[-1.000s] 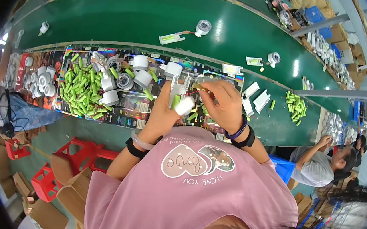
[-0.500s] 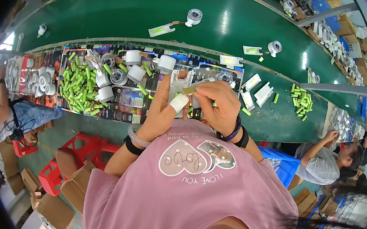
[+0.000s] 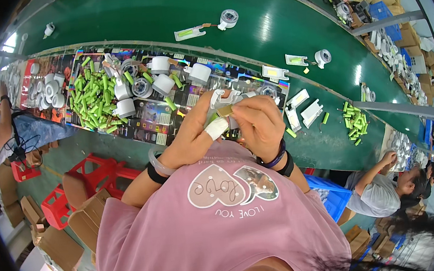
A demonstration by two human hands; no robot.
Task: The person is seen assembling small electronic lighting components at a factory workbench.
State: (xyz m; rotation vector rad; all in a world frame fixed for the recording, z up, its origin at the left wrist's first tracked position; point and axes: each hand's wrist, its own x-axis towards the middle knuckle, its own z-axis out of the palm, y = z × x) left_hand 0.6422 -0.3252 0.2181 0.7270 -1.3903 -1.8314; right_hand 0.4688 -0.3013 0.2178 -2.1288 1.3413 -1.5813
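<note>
Close in front of my chest, my left hand (image 3: 192, 137) grips a white plastic housing (image 3: 218, 98) with open slots at its top. White tape (image 3: 217, 128) wraps the left thumb. Between its thumb and fingertips my right hand (image 3: 261, 125) pinches a small flat tan piece (image 3: 224, 111), held against the near side of the housing by the taped thumb. A bit of green shows beside that piece, mostly hidden by fingers. Beyond the hands lies a dark printed sheet (image 3: 145, 127) bearing a pile of green cylindrical batteries (image 3: 91, 98) and several white round lamp heads (image 3: 199, 74).
White rectangular panels (image 3: 311, 113) and another heap of green batteries (image 3: 355, 122) lie to the right. Lamp parts (image 3: 228, 19) rest on the green belt beyond the ledge. A blue crate (image 3: 334, 197) stands by my right side, red stools (image 3: 87, 181) at left. Co-workers sit at both sides.
The white housing has tilted and sunk between my hands, showing less of its flat face. The tan piece has shifted slightly, still in the right fingertips.
</note>
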